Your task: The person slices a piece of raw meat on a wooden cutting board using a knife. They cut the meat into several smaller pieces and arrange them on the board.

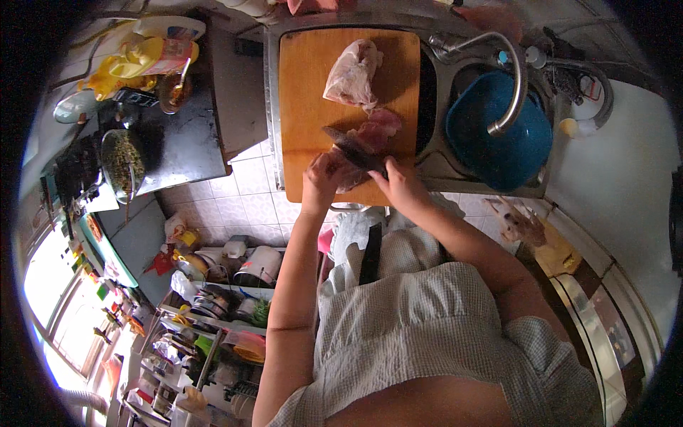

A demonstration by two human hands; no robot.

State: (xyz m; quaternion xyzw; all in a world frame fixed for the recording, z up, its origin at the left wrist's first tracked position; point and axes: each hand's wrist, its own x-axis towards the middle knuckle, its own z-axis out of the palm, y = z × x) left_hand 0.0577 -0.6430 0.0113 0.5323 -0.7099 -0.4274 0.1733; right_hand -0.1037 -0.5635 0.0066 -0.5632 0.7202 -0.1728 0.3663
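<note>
A wooden cutting board lies over the left part of a steel sink. My right hand grips a dark-bladed knife, its blade slanting up to the left across raw meat. Under and beside the blade, my left hand holds a piece of raw meat near the board's front edge. Another reddish piece lies just beyond the knife. Farther back on the board rests a larger pale piece of raw meat with skin. The knife's handle is mostly hidden by my right hand.
Right of the board, a blue plastic basin sits in the sink below a curved metal faucet. At left, a dark counter bears yellow bottles and a glass jar with a spoon. A crowded shelf rack stands lower left.
</note>
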